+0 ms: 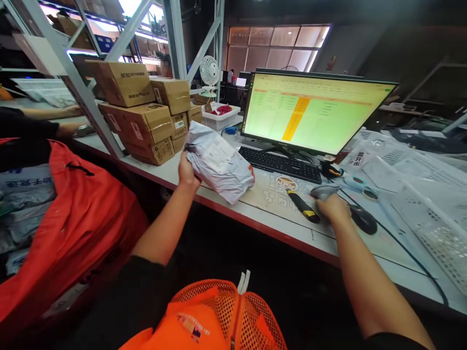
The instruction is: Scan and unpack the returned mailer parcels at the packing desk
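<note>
My left hand (188, 171) is closed on the left end of a grey-white plastic mailer parcel (221, 160), which is tilted above the desk's front edge with a white label facing up. On the desk, my right hand (334, 208) is closed round a grey handheld barcode scanner (321, 191); most of its grip is hidden by the fingers. A black computer mouse (364, 219) lies just right of that hand. To its left lies a utility knife (302, 206) with a black and yellow handle.
Stacked cardboard boxes (136, 121) stand at the left by a metal post. Behind the keyboard (280, 163) is a monitor (314, 112). White baskets and plastic bags (419, 175) fill the right. A red sack (95, 194) holds parcels; another person's arm (54, 114) shows beyond it.
</note>
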### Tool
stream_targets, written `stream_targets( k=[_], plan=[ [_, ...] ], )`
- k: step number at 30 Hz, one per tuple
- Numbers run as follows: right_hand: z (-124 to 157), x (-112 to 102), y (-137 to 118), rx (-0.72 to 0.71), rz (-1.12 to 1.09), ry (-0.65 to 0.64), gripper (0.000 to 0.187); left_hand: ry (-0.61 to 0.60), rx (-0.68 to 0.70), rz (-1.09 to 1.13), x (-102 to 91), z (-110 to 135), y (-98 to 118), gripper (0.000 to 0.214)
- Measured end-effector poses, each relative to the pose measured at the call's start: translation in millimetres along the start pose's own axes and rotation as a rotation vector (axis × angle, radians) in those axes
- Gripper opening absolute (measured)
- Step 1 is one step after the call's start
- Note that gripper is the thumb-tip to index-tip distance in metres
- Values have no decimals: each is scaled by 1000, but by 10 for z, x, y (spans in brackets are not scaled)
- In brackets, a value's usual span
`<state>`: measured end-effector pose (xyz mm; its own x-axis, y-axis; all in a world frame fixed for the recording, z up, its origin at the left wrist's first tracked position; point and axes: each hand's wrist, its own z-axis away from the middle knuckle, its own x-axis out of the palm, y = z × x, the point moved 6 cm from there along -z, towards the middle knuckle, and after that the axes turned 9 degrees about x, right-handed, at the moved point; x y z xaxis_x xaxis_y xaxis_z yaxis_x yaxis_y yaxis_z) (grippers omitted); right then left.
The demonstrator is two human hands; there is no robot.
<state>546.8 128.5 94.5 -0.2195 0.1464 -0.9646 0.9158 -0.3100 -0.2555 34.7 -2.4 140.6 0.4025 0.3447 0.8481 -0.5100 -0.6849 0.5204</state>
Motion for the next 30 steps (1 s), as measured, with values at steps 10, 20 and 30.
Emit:
stream_targets(
  k=[10,20,30],
  plan=[
    [442,-702,-303,-3,-188,-208,26,-43,-123,-10,25,186,-846,20],
    [1570,-1432,-1084,-869,-342,-404,45,-93,-46,-117,188,382,-942,15],
    [205,-448,-297,-212,58,-37,39,-122,-52,-435,-572,-46,-934,56]
  ],
)
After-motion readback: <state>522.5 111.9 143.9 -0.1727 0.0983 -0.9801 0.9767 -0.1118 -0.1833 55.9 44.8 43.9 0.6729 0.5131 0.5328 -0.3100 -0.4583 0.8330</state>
